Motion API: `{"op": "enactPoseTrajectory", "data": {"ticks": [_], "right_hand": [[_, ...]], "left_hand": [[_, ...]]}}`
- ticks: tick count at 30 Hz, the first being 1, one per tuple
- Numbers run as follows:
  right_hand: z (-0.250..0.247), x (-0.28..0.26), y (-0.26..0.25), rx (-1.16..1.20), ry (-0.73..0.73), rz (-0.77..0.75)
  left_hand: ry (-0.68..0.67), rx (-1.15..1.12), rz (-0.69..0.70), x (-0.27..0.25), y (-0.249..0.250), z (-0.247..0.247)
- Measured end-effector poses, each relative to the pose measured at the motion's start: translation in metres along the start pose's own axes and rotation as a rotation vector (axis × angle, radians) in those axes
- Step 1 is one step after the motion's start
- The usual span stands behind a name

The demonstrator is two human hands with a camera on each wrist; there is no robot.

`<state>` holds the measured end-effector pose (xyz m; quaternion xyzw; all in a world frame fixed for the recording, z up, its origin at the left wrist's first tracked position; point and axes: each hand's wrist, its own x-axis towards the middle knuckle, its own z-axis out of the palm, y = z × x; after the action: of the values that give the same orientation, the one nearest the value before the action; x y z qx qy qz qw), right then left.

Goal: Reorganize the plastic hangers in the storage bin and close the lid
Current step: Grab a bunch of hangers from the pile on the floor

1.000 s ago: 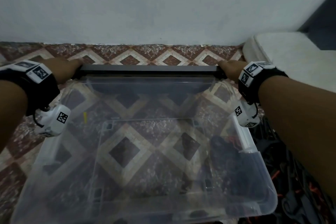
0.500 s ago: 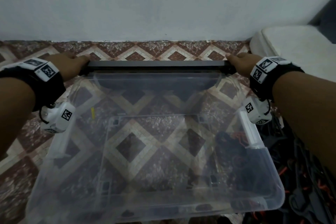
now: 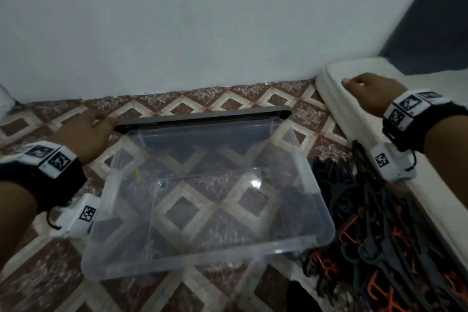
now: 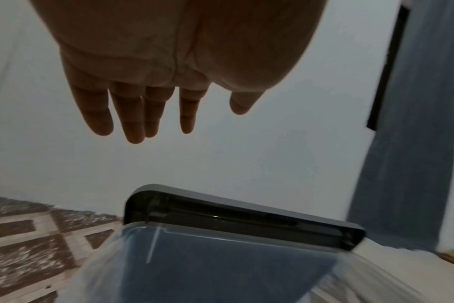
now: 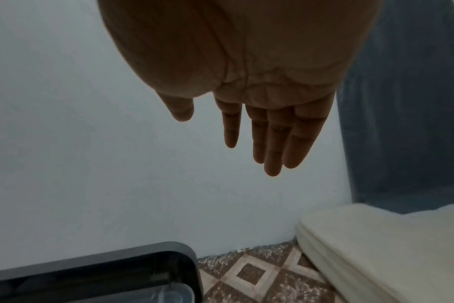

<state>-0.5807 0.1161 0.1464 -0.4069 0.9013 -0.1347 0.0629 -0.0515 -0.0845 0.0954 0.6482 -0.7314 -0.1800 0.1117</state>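
A clear plastic storage bin (image 3: 321,213) stands open on the tiled floor, and I see no hangers inside it. Its dark grey lid (image 3: 202,115) sits along the bin's far edge, by the wall. A tangled pile of black and orange plastic hangers (image 3: 367,230) lies on the floor to the right of the bin. My left hand (image 3: 98,125) hovers beside the lid's left corner, fingers straight (image 4: 135,127), holding nothing. My right hand (image 3: 362,88) is off to the right over a white mattress, fingers straight (image 5: 272,147) and empty. The lid (image 4: 233,213) shows below the left palm.
A white mattress (image 3: 354,119) runs along the right side, its edge against the hanger pile. A pale wall (image 3: 202,20) rises just behind the lid. Patterned floor tiles (image 3: 38,273) lie bare to the left and front of the bin. A dark panel (image 3: 435,20) stands at far right.
Both hands have let go of the lid's ends. The right hand has swung right, over the mattress; the left has opened beside the lid's left corner. The lid stays at the bin's far edge.
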Motion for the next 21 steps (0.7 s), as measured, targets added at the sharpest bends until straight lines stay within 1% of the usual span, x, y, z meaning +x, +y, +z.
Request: {"op": "enactPoseTrajectory", "data": {"ticks": [3, 6, 9, 13, 16, 19, 21], "right_hand": [[-0.028, -0.058, 0.04, -0.013, 0.015, 0.021], [-0.032, -0.119, 0.087, 0.008, -0.058, 0.057], [-0.021, -0.162, 0.139, 0.031, -0.141, 0.126], [0.011, -0.184, 0.212, 0.086, -0.222, 0.234], [0.051, -0.187, 0.262, 0.103, -0.258, 0.333], [0.099, -0.184, 0.306, 0.105, -0.304, 0.436], [0.129, -0.184, 0.33, 0.089, -0.343, 0.52]], "left_hand": [[0.002, 0.028, 0.167, -0.065, 0.04, 0.002], [-0.091, 0.048, 0.32, -0.137, 0.091, 0.024], [-0.202, 0.088, 0.465, -0.19, 0.151, 0.06], [-0.293, 0.134, 0.631, -0.228, 0.236, 0.123], [-0.398, 0.143, 0.745, -0.248, 0.293, 0.188], [-0.572, 0.143, 0.782, -0.26, 0.333, 0.262], [-0.681, 0.247, 0.775, -0.262, 0.349, 0.311]]}}
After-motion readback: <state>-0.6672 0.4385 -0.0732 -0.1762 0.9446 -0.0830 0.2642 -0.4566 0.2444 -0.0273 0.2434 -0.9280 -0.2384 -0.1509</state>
